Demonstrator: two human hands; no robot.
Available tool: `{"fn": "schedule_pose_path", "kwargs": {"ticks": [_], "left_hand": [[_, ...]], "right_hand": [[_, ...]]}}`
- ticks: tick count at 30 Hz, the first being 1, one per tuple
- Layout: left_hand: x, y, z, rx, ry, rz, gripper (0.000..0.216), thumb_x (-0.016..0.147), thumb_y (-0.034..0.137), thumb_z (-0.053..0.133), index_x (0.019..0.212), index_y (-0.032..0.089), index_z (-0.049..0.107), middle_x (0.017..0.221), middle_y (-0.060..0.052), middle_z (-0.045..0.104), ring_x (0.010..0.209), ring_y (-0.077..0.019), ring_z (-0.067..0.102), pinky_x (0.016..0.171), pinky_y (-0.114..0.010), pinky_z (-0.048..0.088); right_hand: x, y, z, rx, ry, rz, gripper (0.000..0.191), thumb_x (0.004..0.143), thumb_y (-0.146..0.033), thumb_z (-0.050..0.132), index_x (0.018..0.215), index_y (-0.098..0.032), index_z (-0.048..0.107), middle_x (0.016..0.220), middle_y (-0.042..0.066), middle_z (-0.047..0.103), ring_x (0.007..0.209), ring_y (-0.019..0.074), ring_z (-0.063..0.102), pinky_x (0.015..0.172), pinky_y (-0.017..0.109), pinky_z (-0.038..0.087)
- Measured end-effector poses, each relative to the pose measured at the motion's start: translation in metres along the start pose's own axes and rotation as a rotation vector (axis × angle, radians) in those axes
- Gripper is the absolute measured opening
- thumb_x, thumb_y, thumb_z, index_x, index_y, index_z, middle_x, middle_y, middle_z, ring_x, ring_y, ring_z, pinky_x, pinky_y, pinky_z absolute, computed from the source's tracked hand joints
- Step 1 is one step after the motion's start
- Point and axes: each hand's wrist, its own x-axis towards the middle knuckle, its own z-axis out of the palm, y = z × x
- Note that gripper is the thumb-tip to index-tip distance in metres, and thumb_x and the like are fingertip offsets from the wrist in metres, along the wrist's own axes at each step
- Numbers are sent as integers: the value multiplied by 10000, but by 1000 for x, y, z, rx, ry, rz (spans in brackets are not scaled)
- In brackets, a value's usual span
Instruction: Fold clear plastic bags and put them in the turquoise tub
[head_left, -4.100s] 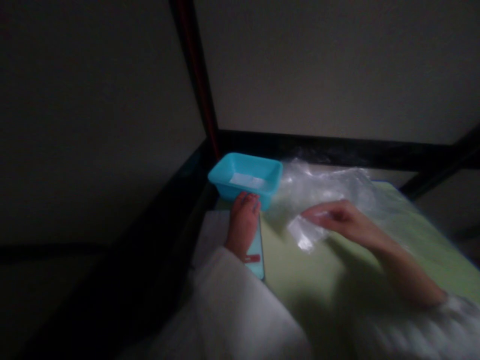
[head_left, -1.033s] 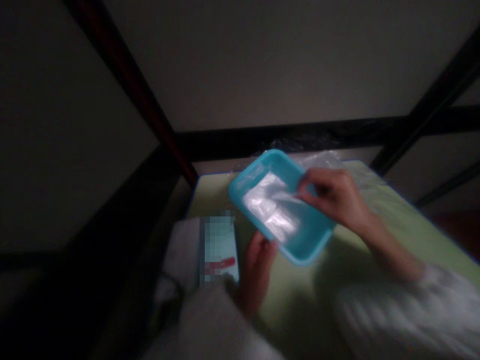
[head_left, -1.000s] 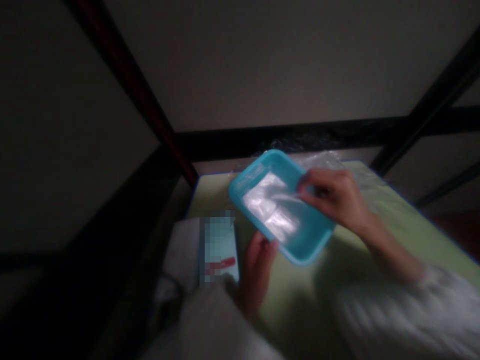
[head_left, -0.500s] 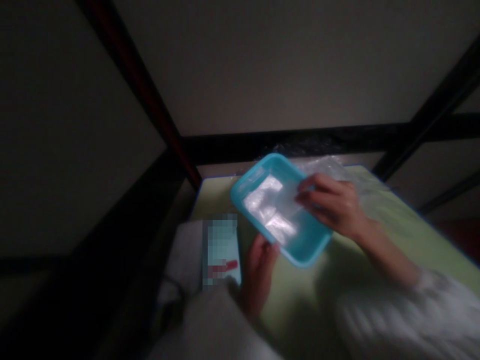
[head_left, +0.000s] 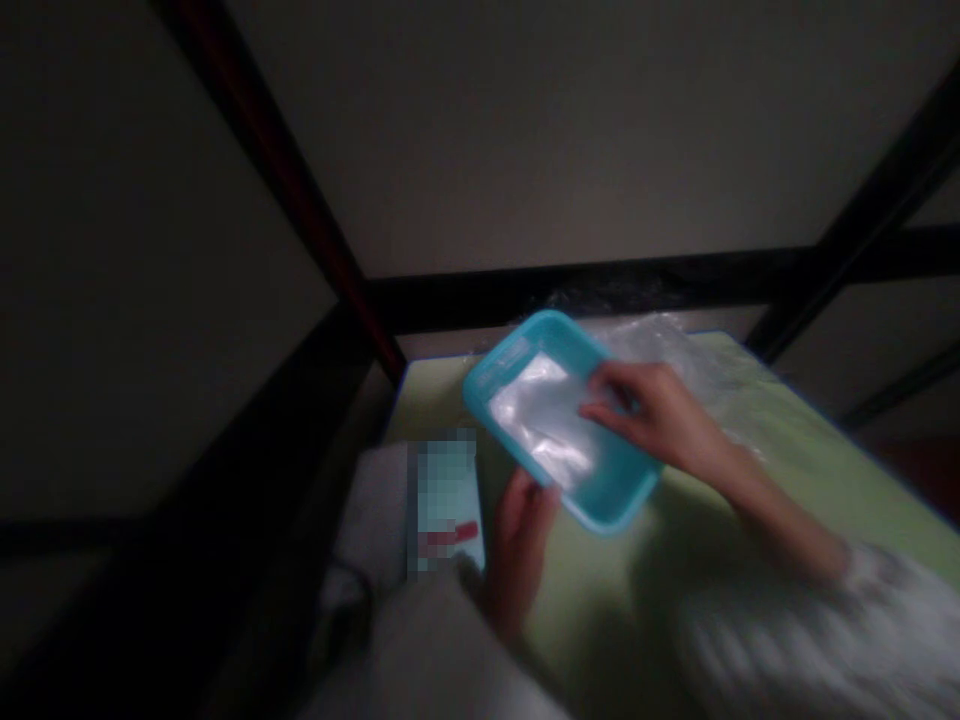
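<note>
A turquoise plastic tray [head_left: 611,515] is held tilted above the table. My left hand [head_left: 521,545] grips its near-left rim, thumb at the edge; the fingers beneath are partly hidden. Shiny clear plastic bags [head_left: 521,408] lie inside the tray. My right hand [head_left: 652,410] reaches over the tray's right side, with thumb and fingers closed in a pinch on a hazy, clear plastic bag among them. Blur and glare hide where one bag ends and another begins.
The yellow-green table [head_left: 585,610] has a blue edge. A crumpled sheet of clear plastic [head_left: 675,350] lies behind and right of the tray. At left stand a pale box with a light-blue, pixelated face [head_left: 446,490] and a dark cable [head_left: 360,575]. A dark-trimmed wall rises behind.
My right hand has moved slightly left and down over the tray, its fingers changing pose, and the plastic inside has shifted. My left hand keeps its grip on the rim.
</note>
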Motion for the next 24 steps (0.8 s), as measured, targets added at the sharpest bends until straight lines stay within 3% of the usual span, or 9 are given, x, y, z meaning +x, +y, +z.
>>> {"fn": "schedule_pose_path", "kwargs": {"ticks": [4, 10, 14, 17, 21, 24], "left_hand": [[1, 0, 0, -12, -7, 14, 384, 770, 404, 662, 1078, 179, 622, 1006, -77, 676, 919, -213, 616, 855, -321, 449], [2, -2, 0, -10, 3, 23, 376, 760, 395, 674, 1060, 174, 632, 966, -76, 681, 901, -209, 619, 846, -315, 458], [2, -2, -1, -9, 8, 18, 357, 760, 384, 679, 1047, 177, 632, 955, -67, 680, 891, -201, 616, 835, -303, 455], [3, -2, -1, -13, 12, 21, 343, 759, 378, 681, 1032, 175, 636, 930, -60, 679, 881, -198, 615, 829, -299, 452], [4, -3, 0, -20, 24, 35, 327, 763, 372, 679, 1021, 175, 640, 909, -53, 677, 873, -194, 612, 823, -294, 452], [5, -4, -1, -22, 23, 29, 318, 771, 366, 675, 1021, 172, 643, 912, -55, 681, 868, -193, 615, 828, -297, 453]], "right_hand": [[-2, -1, 3, 19, -11, 77, 188, 815, -204, 574, 981, -182, 488, 713, -8, 550, 575, 138, 508, 539, 240, 348], [-2, -3, 0, 119, -35, 67, 493, 813, -153, 538, 1279, -178, 379, 666, -28, 547, 534, 147, 514, 535, 251, 383], [1, -1, 0, 150, -120, 35, 187, 818, -158, 532, 990, -157, 606, 672, 3, 607, 543, 134, 530, 547, 245, 386], [2, 0, 2, 167, -136, 43, 105, 809, -185, 563, 843, -131, 647, 720, 34, 651, 572, 132, 543, 569, 247, 397], [3, -1, 3, 161, -149, 109, 140, 789, -198, 600, 871, -122, 684, 734, 43, 674, 567, 129, 543, 573, 249, 409], [4, -1, 4, 196, -190, 186, 283, 774, -197, 613, 1040, -125, 681, 832, 65, 699, 594, 137, 572, 583, 258, 438]]}}
